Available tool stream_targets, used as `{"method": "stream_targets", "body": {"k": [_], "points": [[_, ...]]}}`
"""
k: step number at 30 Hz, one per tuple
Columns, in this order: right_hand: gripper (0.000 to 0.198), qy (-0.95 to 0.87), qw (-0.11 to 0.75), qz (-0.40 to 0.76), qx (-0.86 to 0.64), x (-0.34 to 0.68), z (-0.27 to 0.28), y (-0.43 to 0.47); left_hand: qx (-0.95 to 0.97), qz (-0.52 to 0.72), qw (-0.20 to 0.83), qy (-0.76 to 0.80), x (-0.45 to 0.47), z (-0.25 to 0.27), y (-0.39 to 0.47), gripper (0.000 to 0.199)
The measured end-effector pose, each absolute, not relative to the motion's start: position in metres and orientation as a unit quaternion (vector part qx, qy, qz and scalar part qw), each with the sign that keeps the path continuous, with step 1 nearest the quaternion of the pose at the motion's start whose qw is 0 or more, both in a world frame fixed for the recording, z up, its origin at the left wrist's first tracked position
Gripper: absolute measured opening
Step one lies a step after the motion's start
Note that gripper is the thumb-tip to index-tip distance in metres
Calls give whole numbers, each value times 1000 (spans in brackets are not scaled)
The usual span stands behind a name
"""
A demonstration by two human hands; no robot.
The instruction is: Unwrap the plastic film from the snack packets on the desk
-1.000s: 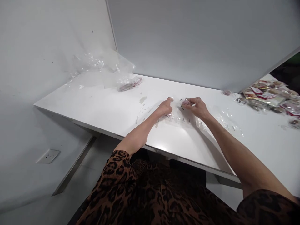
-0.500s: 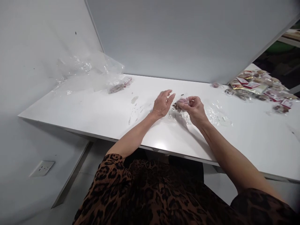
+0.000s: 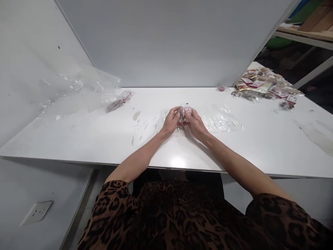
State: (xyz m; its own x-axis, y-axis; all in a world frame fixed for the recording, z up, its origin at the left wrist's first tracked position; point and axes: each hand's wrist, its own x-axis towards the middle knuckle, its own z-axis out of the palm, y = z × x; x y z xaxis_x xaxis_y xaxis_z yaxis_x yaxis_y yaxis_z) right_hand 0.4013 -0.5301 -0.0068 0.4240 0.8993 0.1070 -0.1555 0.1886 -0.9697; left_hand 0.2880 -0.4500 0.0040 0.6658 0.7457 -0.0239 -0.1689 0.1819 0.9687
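Observation:
Between my two hands is a small clear packet (image 3: 185, 111) with pinkish and brown contents; its exact contents are too small to make out. My left hand (image 3: 170, 122) grips its left side with curled fingers. On the right side, my right hand (image 3: 197, 124) pinches it with the thumb in front. Beneath and around the hands, a strip of clear plastic pouches (image 3: 221, 121) with small dark marks lies flat on the white table (image 3: 125, 139).
A pile of filled packets (image 3: 260, 85) covers the back right of the table. At the back left lie large clear plastic bags (image 3: 78, 92) and a filled pinkish packet (image 3: 119, 101). Another clear plastic sheet (image 3: 317, 133) is at the right. A grey panel (image 3: 169, 45) borders the back.
My left hand has closed onto the packet, which only my right hand held before. The packet is now held upright between both hands. The view has shifted to the right.

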Motion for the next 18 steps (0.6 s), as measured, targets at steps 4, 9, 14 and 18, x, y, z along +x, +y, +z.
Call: {"method": "stream_targets", "body": {"k": [4,9,14,18], "points": [[60,-323,703,432,-464,398,5,-533,551,313,746,203,288,4,-453,43],[51,-285,723,435,-454,407,16,-545,607,240,739,168,284,5,-456,64],[53,-239,750,367,-496,455,27,-578,653,281,671,211,281,3,-453,61],[24,-162,726,282,-606,525,30,-621,710,308,579,258,280,-2,-446,50]]}}
